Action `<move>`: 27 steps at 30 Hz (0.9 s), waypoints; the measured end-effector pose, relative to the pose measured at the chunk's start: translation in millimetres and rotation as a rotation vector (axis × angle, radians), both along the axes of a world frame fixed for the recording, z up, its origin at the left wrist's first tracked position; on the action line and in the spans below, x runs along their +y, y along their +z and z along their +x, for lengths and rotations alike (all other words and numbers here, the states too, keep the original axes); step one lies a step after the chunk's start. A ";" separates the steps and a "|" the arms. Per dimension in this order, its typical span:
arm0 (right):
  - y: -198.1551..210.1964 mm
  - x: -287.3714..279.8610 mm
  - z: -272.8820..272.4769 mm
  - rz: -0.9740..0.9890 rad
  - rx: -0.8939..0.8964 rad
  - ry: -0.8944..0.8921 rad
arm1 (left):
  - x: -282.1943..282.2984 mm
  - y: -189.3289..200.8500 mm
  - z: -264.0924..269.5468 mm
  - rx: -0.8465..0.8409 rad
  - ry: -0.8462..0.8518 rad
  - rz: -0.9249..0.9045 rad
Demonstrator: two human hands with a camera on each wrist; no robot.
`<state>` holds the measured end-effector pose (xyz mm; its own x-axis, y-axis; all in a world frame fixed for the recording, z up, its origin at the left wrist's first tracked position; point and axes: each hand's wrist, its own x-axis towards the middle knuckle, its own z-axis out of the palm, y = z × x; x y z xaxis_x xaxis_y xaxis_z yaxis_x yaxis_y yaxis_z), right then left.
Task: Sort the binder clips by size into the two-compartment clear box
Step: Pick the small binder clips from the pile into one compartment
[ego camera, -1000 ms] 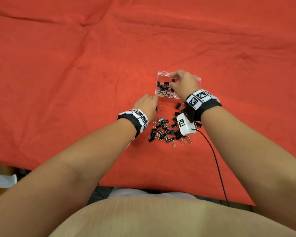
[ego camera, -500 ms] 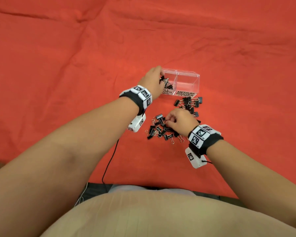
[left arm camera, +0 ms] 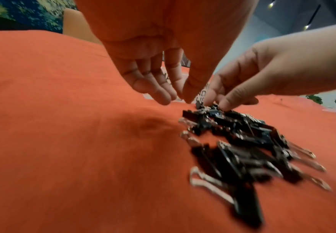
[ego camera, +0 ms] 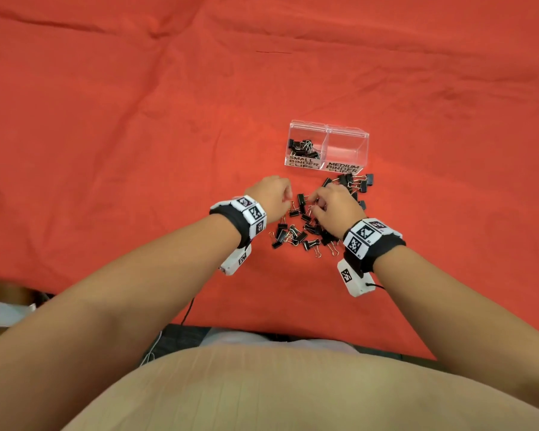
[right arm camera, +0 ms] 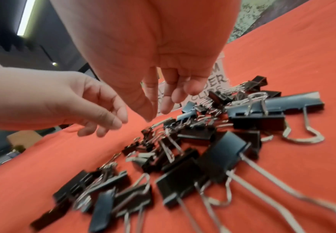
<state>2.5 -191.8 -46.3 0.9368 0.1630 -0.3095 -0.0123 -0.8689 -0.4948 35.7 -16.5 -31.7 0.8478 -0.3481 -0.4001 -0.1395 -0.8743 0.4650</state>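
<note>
The clear two-compartment box (ego camera: 328, 128) stands on the red cloth. Its left half, labelled SMALL BINDER CLIPS, holds several small black clips (ego camera: 302, 148). The right half (ego camera: 347, 150), labelled MEDIUM, has nothing in it. A pile of black binder clips (ego camera: 302, 233) (left arm camera: 243, 141) (right arm camera: 183, 149) lies just in front of the box. My left hand (ego camera: 288, 196) (left arm camera: 175, 97) hovers at the pile's left edge, fingers hanging relaxed and holding nothing. My right hand (ego camera: 315, 202) (right arm camera: 157, 113) reaches down onto the pile's far side. Its fingertips (left arm camera: 226, 104) touch clips, with nothing seen between them.
More, larger clips (ego camera: 355, 184) lie right against the box's front right corner. Red cloth (ego camera: 137, 150) covers the table all round. The near table edge (ego camera: 262, 332) is by my body, with a cable (ego camera: 187, 309) hanging there.
My left hand has come back from the small compartment to the pile, holding nothing. My right hand stays at the pile, shifted slightly toward the box.
</note>
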 end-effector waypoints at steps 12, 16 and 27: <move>-0.6 5.8 8.4 -0.023 0.004 -0.040 | 11.3 -21.8 -33.2 0.074 0.008 0.020; -3.4 15.6 4.2 -0.087 0.066 0.019 | 8.5 -22.2 -34.6 0.090 0.114 -0.015; -0.1 19.3 8.5 0.133 0.049 -0.178 | 5.1 -23.2 -24.9 0.050 0.293 -0.120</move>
